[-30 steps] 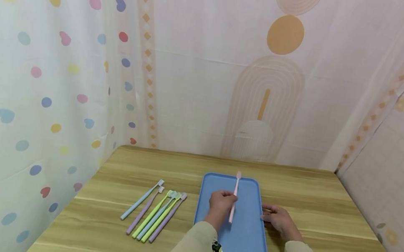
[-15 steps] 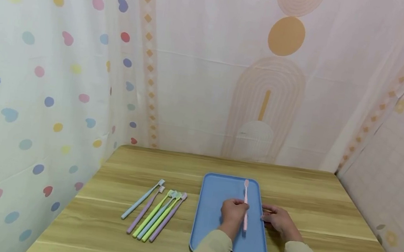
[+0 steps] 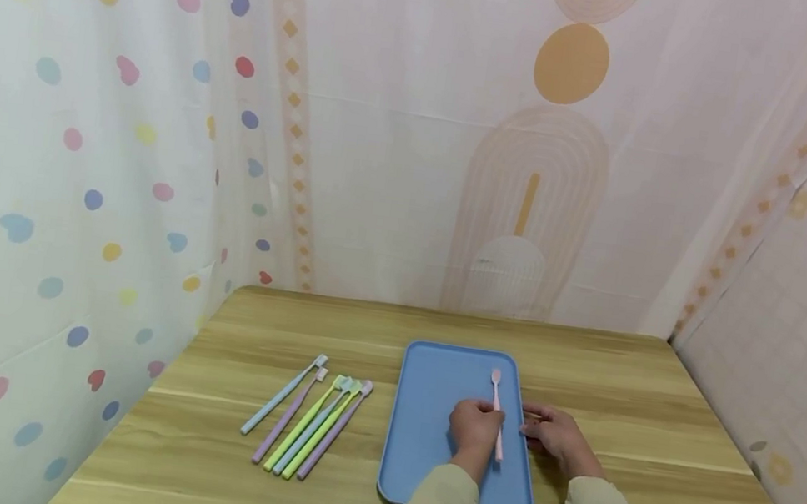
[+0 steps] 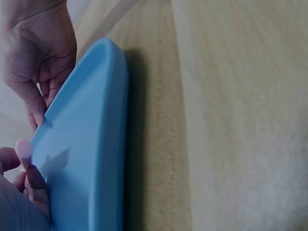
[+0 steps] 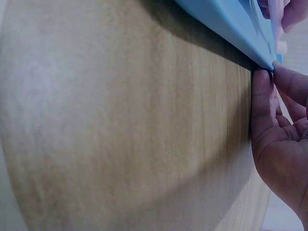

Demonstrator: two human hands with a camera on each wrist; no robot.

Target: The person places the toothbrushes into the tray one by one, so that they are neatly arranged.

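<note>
My left hand point(image 3: 475, 433) pinches a pink toothbrush point(image 3: 496, 391) by its handle over the right half of a blue rectangular tray point(image 3: 429, 381). The brush head points away from me, and I cannot tell whether the handle touches the tray's floor. In the left wrist view, the rounded handle end of the toothbrush point(image 4: 23, 150) shows between thumb and fingers. At the tray's right edge, my right hand point(image 3: 560, 438) grips the rim. The right wrist view has that thumb point(image 5: 291, 84) on the rim, with a finger against its outer side.
Left of the tray, several toothbrushes point(image 3: 313, 430) in blue, purple and green lie side by side on the wooden table point(image 3: 194, 478), heads pointing away. Patterned curtains point(image 3: 380, 199) hang behind the table and along its left side.
My left hand has carried the pink toothbrush rightward across the tray and a little nearer to me. The right hand has stayed at the tray's right rim.
</note>
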